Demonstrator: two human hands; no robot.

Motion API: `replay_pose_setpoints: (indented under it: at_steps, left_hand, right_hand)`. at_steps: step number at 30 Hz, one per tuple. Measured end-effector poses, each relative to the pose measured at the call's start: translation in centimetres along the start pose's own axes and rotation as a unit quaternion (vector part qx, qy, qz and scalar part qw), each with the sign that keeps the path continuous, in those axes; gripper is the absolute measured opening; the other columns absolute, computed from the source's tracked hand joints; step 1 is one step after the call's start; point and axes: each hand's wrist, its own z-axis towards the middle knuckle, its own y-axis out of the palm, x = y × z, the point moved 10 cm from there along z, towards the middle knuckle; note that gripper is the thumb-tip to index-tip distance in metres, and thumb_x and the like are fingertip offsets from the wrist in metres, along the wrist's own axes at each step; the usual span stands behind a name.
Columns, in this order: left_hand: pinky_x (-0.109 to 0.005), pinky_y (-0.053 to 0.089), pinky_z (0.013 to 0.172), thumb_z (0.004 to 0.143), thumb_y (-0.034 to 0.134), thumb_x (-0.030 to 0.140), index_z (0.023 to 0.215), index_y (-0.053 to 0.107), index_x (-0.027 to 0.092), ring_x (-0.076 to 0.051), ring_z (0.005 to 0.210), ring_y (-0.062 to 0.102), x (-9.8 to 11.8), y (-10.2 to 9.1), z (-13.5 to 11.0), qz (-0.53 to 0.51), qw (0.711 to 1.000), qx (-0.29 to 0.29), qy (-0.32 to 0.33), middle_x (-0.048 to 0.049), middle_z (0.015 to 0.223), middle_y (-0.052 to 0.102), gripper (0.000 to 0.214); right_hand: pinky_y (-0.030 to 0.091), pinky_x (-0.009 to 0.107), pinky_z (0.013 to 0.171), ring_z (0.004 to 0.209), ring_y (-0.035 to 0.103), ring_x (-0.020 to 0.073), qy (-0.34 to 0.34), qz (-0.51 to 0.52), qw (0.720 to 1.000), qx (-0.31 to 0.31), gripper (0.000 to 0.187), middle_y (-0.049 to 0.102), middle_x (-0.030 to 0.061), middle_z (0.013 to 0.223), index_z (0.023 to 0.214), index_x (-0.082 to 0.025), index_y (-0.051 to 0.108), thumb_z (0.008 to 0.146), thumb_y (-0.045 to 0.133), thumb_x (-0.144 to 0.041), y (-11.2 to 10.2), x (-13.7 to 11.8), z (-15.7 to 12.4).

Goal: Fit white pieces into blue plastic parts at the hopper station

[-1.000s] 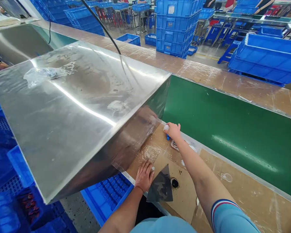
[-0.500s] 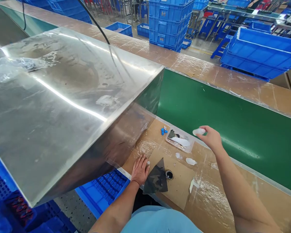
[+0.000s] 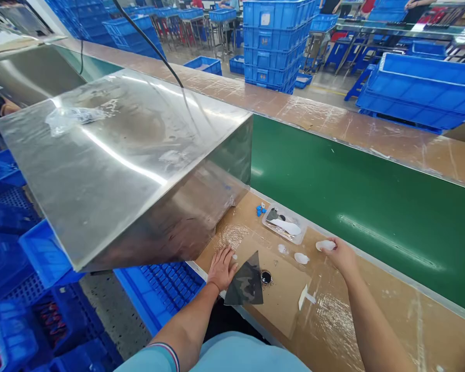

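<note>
The right hand (image 3: 343,257) has dropped from over the green belt (image 3: 352,175) and now sits low at the belt's near edge, its fingers pinched narrow on a small white lump (image 3: 326,245); a moment ago that lump was held higher and farther out. The left hand (image 3: 221,268) has barely shifted: it still lies flat on a cardboard sheet (image 3: 282,305), fingers spread and holding nothing, just beside a dark plastic sheet (image 3: 246,283). Two more white lumps (image 3: 301,258) lie on the cardboard a little way from the right hand, near a clear plastic tray (image 3: 284,223) and some small blue caps (image 3: 260,210). The steel hood (image 3: 120,170) is still on the left — its near corner well clear of both hands — and the lump remains in the right hand's grip, not yet on the board.
</note>
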Motion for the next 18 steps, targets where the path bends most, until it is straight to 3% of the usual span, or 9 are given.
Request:
replay_pose_setpoints:
  at_steps: [5, 10, 14, 18]
  left_hand:
    - [-0.051, 0.039, 0.11, 0.089, 0.053, 0.04, 0.133, 0.054, 0.018, -0.029, 0.135, 0.042, 0.2, -0.5, -0.2, -0.014, 1.0, 0.007, 0.018, -0.0142, 0.144, 0.049, 0.049]
    - [-0.049, 0.042, 0.107, 0.089, 0.049, 0.031, 0.124, 0.058, 0.019, -0.027, 0.127, 0.05, 0.1, -1.4, 1.2, -0.058, 0.997, 0.046, 0.016, -0.0132, 0.133, 0.057, 0.038]
    - [-0.049, 0.04, 0.108, 0.086, 0.046, 0.018, 0.123, 0.056, 0.017, -0.027, 0.122, 0.052, 2.5, -3.1, 7.8, -0.098, 0.993, 0.069, 0.007, -0.0145, 0.128, 0.058, 0.038]
    - [-0.048, 0.034, 0.113, 0.08, 0.053, 0.013, 0.135, 0.047, 0.014, -0.029, 0.133, 0.041, 6.6, -3.9, 16.6, -0.098, 0.995, 0.003, 0.019, -0.0176, 0.144, 0.044, 0.055]
  right_hand:
    - [0.046, 0.038, 0.091, 0.109, 0.06, 0.0296, -0.033, 0.041, 0.998, 0.042, 0.073, 0.063, 0.0153, 0.119, 0.132, -0.012, 0.053, 0.062, 0.063, -0.029, 0.4, 1.2, 0.1]
    - [0.047, 0.045, 0.092, 0.109, 0.059, 0.0299, -0.069, 0.123, 0.977, 0.16, 0.072, 0.061, 0.0158, 0.121, 0.127, -0.015, 0.055, 0.063, 0.058, -0.047, -1.7, 2.4, -4.0]
    - [0.052, 0.041, 0.085, 0.096, 0.063, 0.0247, -0.04, 0.277, 0.945, 0.172, 0.078, 0.063, 0.0153, 0.115, 0.122, -0.016, 0.056, 0.062, 0.059, -0.064, -1.6, 5.1, -9.8]
    - [0.054, 0.042, 0.087, 0.096, 0.064, 0.027, 0.059, 0.343, 0.928, 0.135, 0.087, 0.064, 0.0165, 0.113, 0.116, -0.015, 0.056, 0.05, 0.065, -0.071, 0.6, 8.7, -16.0]
